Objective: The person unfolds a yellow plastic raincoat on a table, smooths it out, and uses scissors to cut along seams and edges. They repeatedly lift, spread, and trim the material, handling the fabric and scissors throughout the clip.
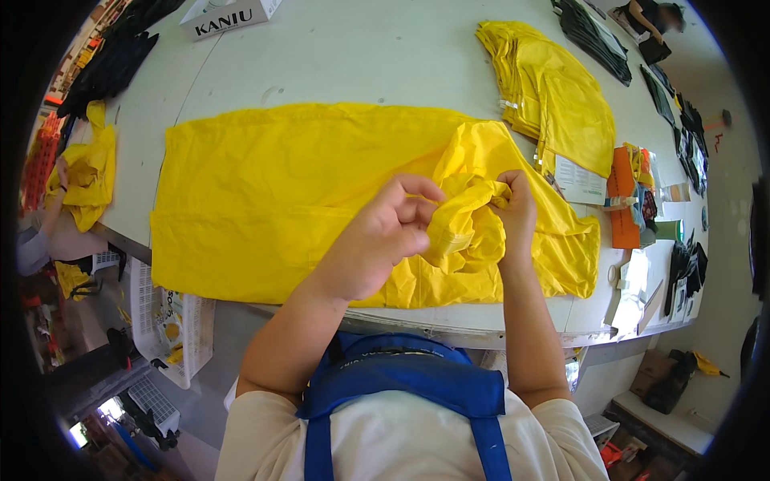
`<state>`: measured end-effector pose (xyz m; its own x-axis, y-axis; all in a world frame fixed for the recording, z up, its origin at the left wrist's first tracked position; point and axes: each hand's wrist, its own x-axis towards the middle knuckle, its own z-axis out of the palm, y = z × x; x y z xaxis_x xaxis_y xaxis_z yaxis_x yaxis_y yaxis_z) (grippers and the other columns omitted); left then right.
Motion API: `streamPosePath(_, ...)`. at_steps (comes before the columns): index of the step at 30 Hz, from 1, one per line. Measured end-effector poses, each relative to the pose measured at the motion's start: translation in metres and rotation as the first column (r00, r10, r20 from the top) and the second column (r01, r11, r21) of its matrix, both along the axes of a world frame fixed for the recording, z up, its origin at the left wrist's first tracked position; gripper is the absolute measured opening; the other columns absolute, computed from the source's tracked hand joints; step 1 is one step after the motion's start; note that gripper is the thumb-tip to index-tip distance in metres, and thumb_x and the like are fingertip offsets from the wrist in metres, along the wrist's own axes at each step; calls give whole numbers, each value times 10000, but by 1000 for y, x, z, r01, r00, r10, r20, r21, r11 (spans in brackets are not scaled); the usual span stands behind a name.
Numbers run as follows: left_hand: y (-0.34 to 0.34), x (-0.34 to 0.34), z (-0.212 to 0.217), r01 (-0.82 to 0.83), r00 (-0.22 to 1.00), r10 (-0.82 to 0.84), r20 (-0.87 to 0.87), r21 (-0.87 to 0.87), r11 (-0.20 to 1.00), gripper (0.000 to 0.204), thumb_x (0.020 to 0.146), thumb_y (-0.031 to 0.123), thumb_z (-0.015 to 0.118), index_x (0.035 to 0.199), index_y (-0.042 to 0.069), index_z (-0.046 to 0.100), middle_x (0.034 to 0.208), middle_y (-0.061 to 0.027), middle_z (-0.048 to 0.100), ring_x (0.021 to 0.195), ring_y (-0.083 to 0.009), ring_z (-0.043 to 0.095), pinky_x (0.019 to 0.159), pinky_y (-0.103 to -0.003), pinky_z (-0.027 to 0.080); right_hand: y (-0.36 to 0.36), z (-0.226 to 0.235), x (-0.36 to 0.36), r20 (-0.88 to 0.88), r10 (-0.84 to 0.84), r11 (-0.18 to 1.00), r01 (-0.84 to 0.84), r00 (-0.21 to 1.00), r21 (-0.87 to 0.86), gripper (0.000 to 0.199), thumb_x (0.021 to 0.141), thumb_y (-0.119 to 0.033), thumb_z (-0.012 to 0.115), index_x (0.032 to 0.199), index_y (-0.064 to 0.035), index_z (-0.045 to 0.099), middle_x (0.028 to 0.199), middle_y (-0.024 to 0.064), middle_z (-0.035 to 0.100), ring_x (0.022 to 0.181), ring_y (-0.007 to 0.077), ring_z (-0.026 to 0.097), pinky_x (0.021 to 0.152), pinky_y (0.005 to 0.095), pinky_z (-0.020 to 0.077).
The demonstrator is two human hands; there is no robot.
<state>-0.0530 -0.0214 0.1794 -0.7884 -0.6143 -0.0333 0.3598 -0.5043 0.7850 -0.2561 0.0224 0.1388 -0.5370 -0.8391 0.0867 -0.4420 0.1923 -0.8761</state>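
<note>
A large yellow garment of smooth, coated-looking cloth [257, 200] lies spread across the table before me. Its right part is bunched up into a raised, rolled fold [457, 232] between my hands. My right hand [517, 212] pinches the edge of this fold, thumb and fingers closed on the cloth. At the fold's left side is my left hand [381, 236], its fingers bent and apart from the thumb, with the tips against or just beside the cloth. Wrinkled fabric stretches out to the right, beyond my right forearm.
A stack of folded yellow garments [553, 88] lies at the far right. Nearby stand an orange box [624, 196] and paper sheets [581, 180]. Dark garments [593, 40] line the right edge. A white box [228, 16] sits far left. Another person's hand [60, 172] touches yellow cloth at left.
</note>
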Motion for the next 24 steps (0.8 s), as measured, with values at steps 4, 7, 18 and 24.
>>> streamPosePath(4,26,-10,6,198,905,255,341,-868,456,280,757,42,650,1035,74,634,1049,-120,483,934,-206,535,850,-295,441,-13,14,15,725,-83,986,164,684,-42,249,759,48,651,830,-81,450,757,-5,533,693,87,517,614,233,447)
streamPosePath(7,-7,8,-36,54,730,534,427,-815,577,272,727,33,651,998,53,643,996,-160,478,889,-302,521,789,-361,448,-8,-2,22,632,195,964,-28,750,-264,248,760,18,673,797,-85,451,792,-8,517,738,64,507,639,235,450)
streamPosePath(18,-144,92,-120,468,284,685,671,-721,512,705,730,-32,530,1389,164,375,1154,-127,442,1008,-323,522,837,-353,460,-58,-148,-106,-601,372,825,45,707,564,626,885,-541,449,1431,-274,294,1534,0,135,1406,340,65,1080,607,47)
streamPosePath(24,-179,174,-188,207,265,673,691,-722,660,437,763,-12,585,1185,98,555,1087,-90,471,961,-252,519,827,-324,444,-55,-154,-100,-660,431,790,96,615,605,572,897,-505,439,1419,-302,321,1525,-28,180,1403,322,113,1082,589,63)
